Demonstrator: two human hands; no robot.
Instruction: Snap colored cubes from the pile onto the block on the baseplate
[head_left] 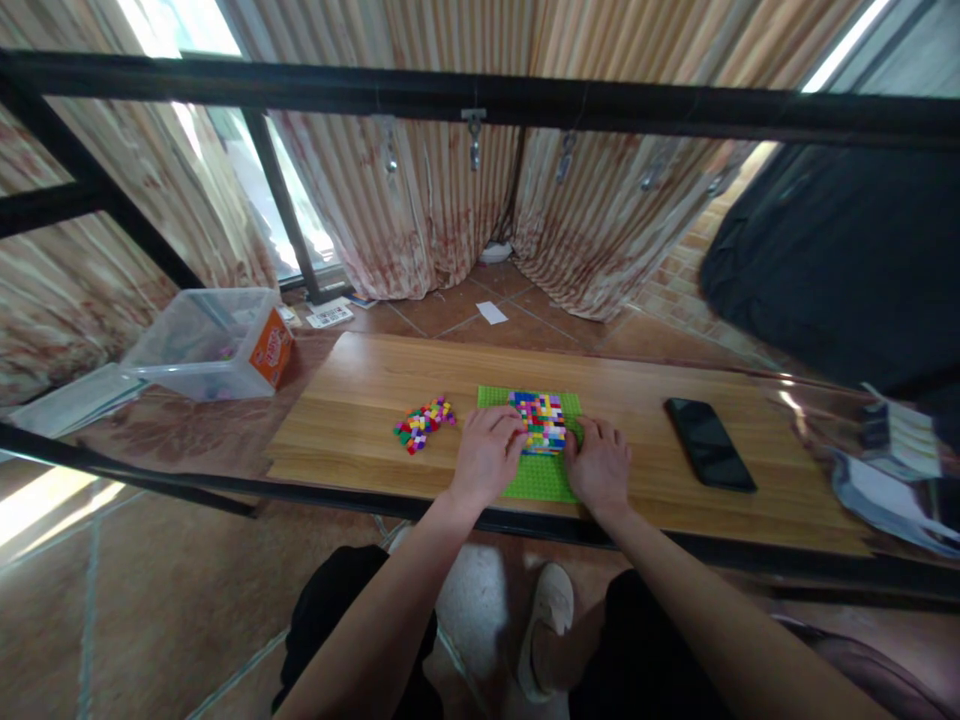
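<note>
A green baseplate [536, 478] lies on the wooden table, with a block of many-coloured small bricks [538, 418] built on it. My left hand [486, 455] rests on the plate's left side, fingers curled against the brick block. My right hand [598, 462] sits at the block's right edge, fingers bent down onto the plate. Whether either hand pinches a brick is hidden by the fingers. A loose pile of coloured bricks [424, 422] lies on the table to the left of the plate.
A black phone [709, 443] lies on the wooden table [352, 420] to the right. A clear plastic box [210, 345] stands on the floor at the left. Papers [892, 480] lie at the far right. A black frame bar [480, 100] crosses overhead.
</note>
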